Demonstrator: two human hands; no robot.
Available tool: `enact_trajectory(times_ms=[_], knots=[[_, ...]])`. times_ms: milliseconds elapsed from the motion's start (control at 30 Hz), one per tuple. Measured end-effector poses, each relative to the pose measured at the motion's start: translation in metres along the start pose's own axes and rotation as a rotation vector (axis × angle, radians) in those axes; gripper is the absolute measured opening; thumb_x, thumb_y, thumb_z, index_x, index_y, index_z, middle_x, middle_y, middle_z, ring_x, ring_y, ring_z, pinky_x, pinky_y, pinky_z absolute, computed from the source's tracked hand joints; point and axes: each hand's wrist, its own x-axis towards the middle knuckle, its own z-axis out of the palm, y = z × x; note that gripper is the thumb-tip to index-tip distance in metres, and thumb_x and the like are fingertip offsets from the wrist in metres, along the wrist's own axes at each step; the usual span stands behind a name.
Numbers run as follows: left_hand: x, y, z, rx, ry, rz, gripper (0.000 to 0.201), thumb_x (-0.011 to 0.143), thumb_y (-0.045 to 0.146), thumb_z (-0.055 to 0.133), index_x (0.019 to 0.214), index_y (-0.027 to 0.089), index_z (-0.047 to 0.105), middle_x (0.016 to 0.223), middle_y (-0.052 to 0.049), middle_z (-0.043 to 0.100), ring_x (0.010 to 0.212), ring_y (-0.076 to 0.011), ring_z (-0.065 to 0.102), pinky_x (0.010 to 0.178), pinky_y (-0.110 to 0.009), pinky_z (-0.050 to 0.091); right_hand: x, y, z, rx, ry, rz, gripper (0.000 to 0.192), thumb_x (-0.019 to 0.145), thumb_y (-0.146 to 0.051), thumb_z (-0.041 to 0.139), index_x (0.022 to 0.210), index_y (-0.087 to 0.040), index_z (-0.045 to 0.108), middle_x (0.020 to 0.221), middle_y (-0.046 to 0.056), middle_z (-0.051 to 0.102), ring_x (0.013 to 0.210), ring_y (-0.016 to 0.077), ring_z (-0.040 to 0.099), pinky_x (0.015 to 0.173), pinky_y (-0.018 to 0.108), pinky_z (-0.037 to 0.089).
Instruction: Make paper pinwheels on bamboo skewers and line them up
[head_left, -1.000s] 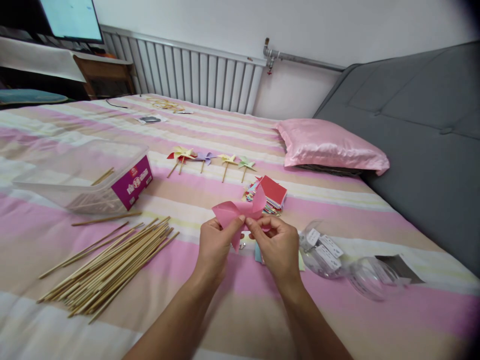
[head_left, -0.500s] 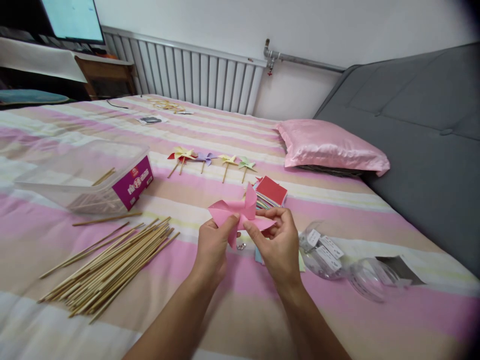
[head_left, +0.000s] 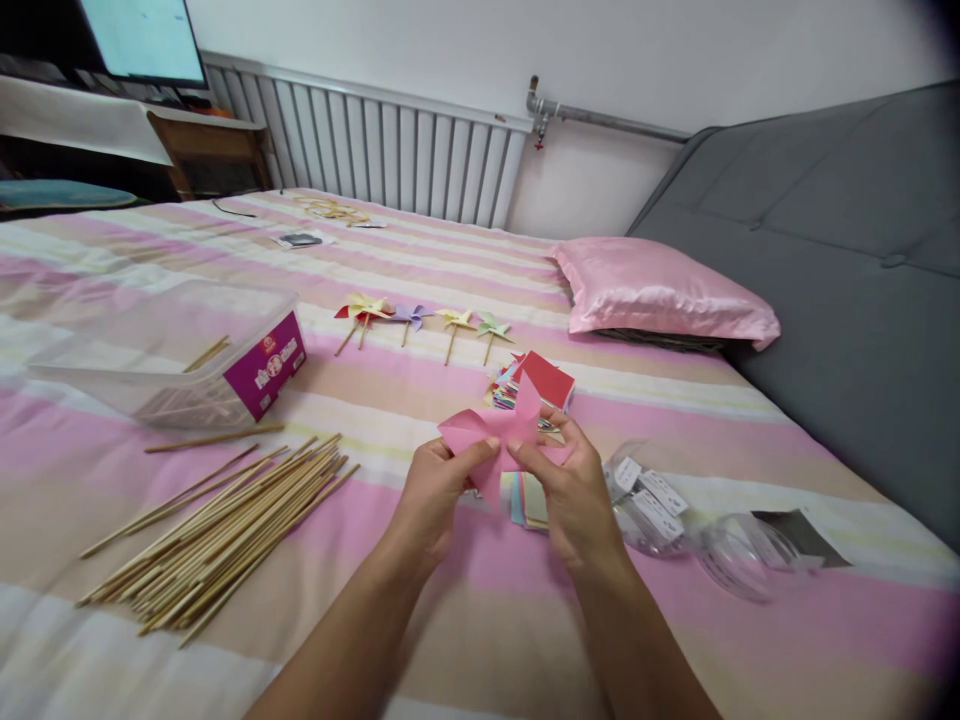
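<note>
Between my two hands is a pink paper pinwheel (head_left: 471,428), its blades folded in toward the centre. My left hand (head_left: 435,490) pinches it from the left, thumb near the middle. From the right, my right hand (head_left: 574,485) grips it with the thumb close to the same centre; its other fingers are partly behind the paper. Just beyond lies a stack of coloured paper squares (head_left: 544,380), red on top. Pale paper sheets (head_left: 531,500) lie under my right hand, partly covered. Finished pinwheels on sticks (head_left: 454,320) rest in a row farther back.
A bundle of wooden sticks (head_left: 232,540) lies at left, before a clear plastic box (head_left: 172,350) holding more sticks. Clear round containers with labelled packets (head_left: 652,505) sit at right. Farther off are a pink pillow (head_left: 660,290) and a grey headboard (head_left: 840,220).
Both hands have moved slightly right with the pink pinwheel, which is a little turned. More of the paper stack's left side and the pale sheets now shows.
</note>
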Motion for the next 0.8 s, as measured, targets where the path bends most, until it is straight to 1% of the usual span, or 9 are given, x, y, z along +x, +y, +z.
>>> enact_trajectory(times_ms=[67,167,267,333,433,533,633,800], knots=[[0.000,0.006,-0.005,0.022,-0.089,-0.023,0.019,0.069,0.032,0.066,0.072,0.013,0.067,0.064,-0.002,0.060,0.059,-0.0118,0.051,0.057,-0.023,0.040,0.004,-0.004,-0.007,-0.003,-0.040,0.040,0.056,0.057,-0.021,0.075,0.107,-0.019,0.051,0.069,-0.002,0.064,0.061,0.0156,0.063,0.060,0.027,0.049],[0.001,0.017,-0.014,0.128,-0.144,-0.023,0.025,0.073,0.038,0.061,0.071,0.014,0.066,0.066,-0.002,0.059,0.062,-0.0139,0.053,0.059,-0.025,0.041,0.010,-0.010,-0.019,-0.084,-0.172,0.125,0.056,0.057,-0.022,0.076,0.107,-0.017,0.051,0.067,-0.002,0.063,0.063,0.0160,0.062,0.061,0.027,0.047],[0.001,0.023,-0.020,0.312,-0.195,-0.030,0.024,0.072,0.036,0.063,0.063,0.013,0.063,0.057,0.001,0.054,0.057,-0.0116,0.049,0.056,-0.022,0.036,0.011,-0.016,-0.027,-0.206,-0.281,0.205,0.062,0.057,-0.022,0.076,0.112,-0.018,0.049,0.068,-0.001,0.063,0.062,0.0160,0.062,0.060,0.026,0.046],[0.000,0.024,-0.022,0.400,-0.238,-0.051,0.021,0.069,0.033,0.065,0.063,0.013,0.063,0.055,0.001,0.053,0.055,-0.0104,0.047,0.054,-0.021,0.033,0.009,-0.019,-0.029,-0.292,-0.331,0.226,0.062,0.059,-0.020,0.075,0.115,-0.019,0.048,0.070,-0.002,0.062,0.061,0.0144,0.061,0.059,0.026,0.046],[-0.002,0.023,-0.021,0.468,-0.273,-0.107,0.018,0.065,0.029,0.067,0.066,0.012,0.063,0.057,0.001,0.054,0.053,-0.0097,0.045,0.051,-0.021,0.029,0.005,-0.023,-0.027,-0.395,-0.370,0.239,0.059,0.061,-0.018,0.073,0.115,-0.022,0.048,0.071,-0.004,0.058,0.058,0.0119,0.059,0.057,0.025,0.046],[-0.003,0.021,-0.018,0.539,-0.299,-0.144,0.018,0.062,0.027,0.066,0.058,0.013,0.056,0.051,0.004,0.046,0.046,-0.0072,0.036,0.046,-0.021,0.021,0.002,-0.026,-0.024,-0.441,-0.391,0.279,0.060,0.062,-0.020,0.073,0.115,-0.025,0.047,0.073,-0.004,0.057,0.055,0.0117,0.058,0.053,0.025,0.047],[-0.003,0.019,-0.017,0.596,-0.333,-0.123,0.020,0.062,0.027,0.065,0.053,0.014,0.052,0.049,0.005,0.043,0.045,-0.0065,0.032,0.045,-0.022,0.017,0.001,-0.027,-0.024,-0.483,-0.420,0.290,0.061,0.062,-0.020,0.072,0.117,-0.026,0.044,0.074,-0.003,0.058,0.055,0.0125,0.059,0.052,0.026,0.047],[-0.002,0.016,-0.018,0.622,-0.371,-0.097,0.019,0.063,0.027,0.063,0.054,0.014,0.053,0.051,0.004,0.044,0.047,-0.0070,0.032,0.046,-0.023,0.018,-0.001,-0.030,-0.026,-0.524,-0.469,0.263,0.060,0.063,-0.019,0.070,0.117,-0.025,0.044,0.070,-0.005,0.058,0.054,0.0125,0.059,0.052,0.025,0.047]])
